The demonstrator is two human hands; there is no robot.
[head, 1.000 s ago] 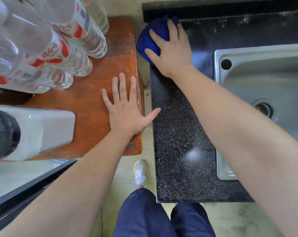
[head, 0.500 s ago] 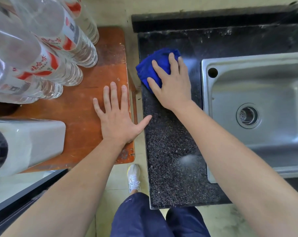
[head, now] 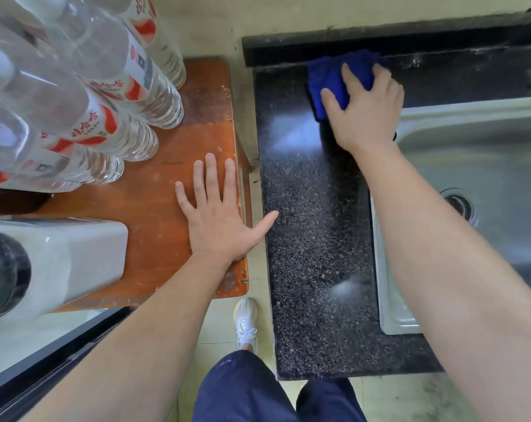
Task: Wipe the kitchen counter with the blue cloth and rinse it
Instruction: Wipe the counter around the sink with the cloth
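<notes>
Kitchen corner, viewed from above. A black speckled counter (head: 316,239) runs from 6 o'clock to 12 o'clock at frame centre, ending at a dark raised back ledge. One steel sink (head: 486,166) with one drain lies along its 3 o'clock side. One worn wooden table (head: 167,208) stands at 9 o'clock, apart from the counter by a narrow gap of floor.

On the table: one white appliance (head: 75,257) at 8 o'clock and a cluster of clear water bottles (head: 106,95) at 10 o'clock; at least six show, the full count cannot be told.

The left hand (head: 218,220) lies flat on the table edge, fingers spread, thumb reaching across the gap toward the counter; it holds nothing.

The right hand (head: 364,114) presses down, fingers spread, on one blue cloth (head: 331,77), bunched at the counter's far end, about 12 o'clock, touching the back ledge.

Governing relation: the cloth lies under and beyond the right fingertips, protruding toward 11 o'clock, long axis roughly crosswise to the counter. The right hand is the nearer; the left is well apart. The sink lies just beside the cloth at 4 o'clock.

Judgement: wiping is in hand; rinsing not yet begun. Unwiped run likely extends toward 6 o'clock.
</notes>
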